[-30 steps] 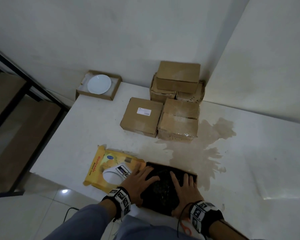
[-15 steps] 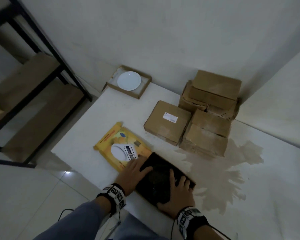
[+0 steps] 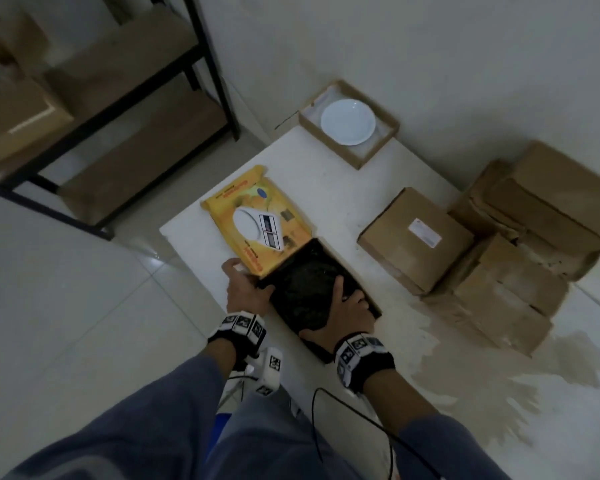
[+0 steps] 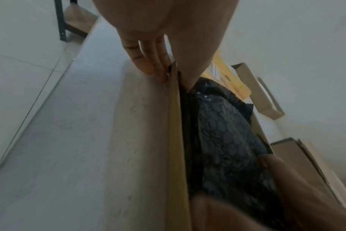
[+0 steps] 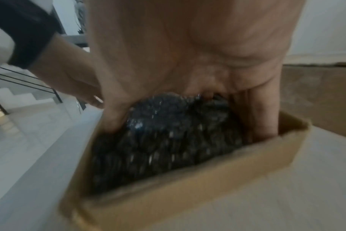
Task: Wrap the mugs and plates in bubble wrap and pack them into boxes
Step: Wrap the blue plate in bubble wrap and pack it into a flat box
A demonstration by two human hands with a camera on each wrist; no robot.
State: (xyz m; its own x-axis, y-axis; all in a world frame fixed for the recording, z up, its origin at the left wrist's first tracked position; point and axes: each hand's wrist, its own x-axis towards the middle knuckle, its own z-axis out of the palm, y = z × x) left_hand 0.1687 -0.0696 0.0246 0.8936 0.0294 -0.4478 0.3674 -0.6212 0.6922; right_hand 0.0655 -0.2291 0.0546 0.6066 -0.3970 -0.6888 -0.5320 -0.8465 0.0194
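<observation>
An open cardboard box (image 3: 330,257) sits near the front left edge of the white table (image 3: 326,188). Inside lies a bundle wrapped in black bubble wrap (image 3: 305,292). My left hand (image 3: 253,280) pinches the box's left wall (image 4: 178,140), fingers (image 4: 148,62) outside and thumb inside. My right hand (image 3: 350,306) spans the bundle (image 5: 168,140), thumb down one side and fingers tucked between the wrap and the far box wall (image 5: 188,187). What the wrap holds is hidden. A bare white plate (image 3: 347,121) lies in a shallow open box (image 3: 381,147) at the table's far corner.
A yellow printed package (image 3: 257,216) lies flat just beyond the open box, touching it. Several closed cardboard boxes (image 3: 416,237) are stacked at the right against the wall (image 3: 534,220). A brown stain (image 3: 465,358) spreads over the table. A dark shelf rack (image 3: 118,98) stands left, past the table edge.
My left hand has slid off the top of the bundle to the box's left wall and pinched it. The right hand stays on the bundle. The head view has swung left.
</observation>
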